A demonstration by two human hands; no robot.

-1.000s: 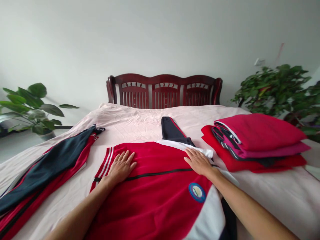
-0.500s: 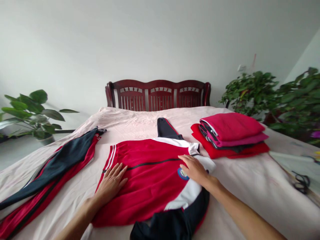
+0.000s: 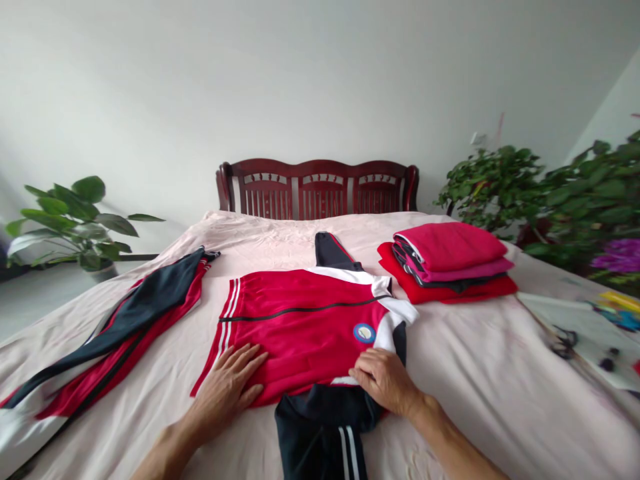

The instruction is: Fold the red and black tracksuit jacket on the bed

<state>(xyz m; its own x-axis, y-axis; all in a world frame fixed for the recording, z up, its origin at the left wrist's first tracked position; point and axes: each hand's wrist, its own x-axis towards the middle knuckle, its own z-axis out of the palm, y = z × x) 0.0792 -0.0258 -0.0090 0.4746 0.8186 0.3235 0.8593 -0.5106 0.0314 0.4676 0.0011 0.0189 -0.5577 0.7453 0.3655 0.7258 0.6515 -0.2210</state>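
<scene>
Hands have slid down since a moment ago: the left hand [image 3: 227,390] now lies flat, grip released, on the near hem of the red jacket [image 3: 305,327] spread on the bed [image 3: 475,373], and the right hand [image 3: 384,380] curls at its lower right corner, though I cannot tell whether it pinches cloth. A round blue badge [image 3: 364,333] shows, its writing unreadable. More dark sleeve [image 3: 325,433] is visible.

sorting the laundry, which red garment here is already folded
The stack of folded clothes at the bed's right; the red jacket under both hands and the left garment lie spread flat.
</scene>
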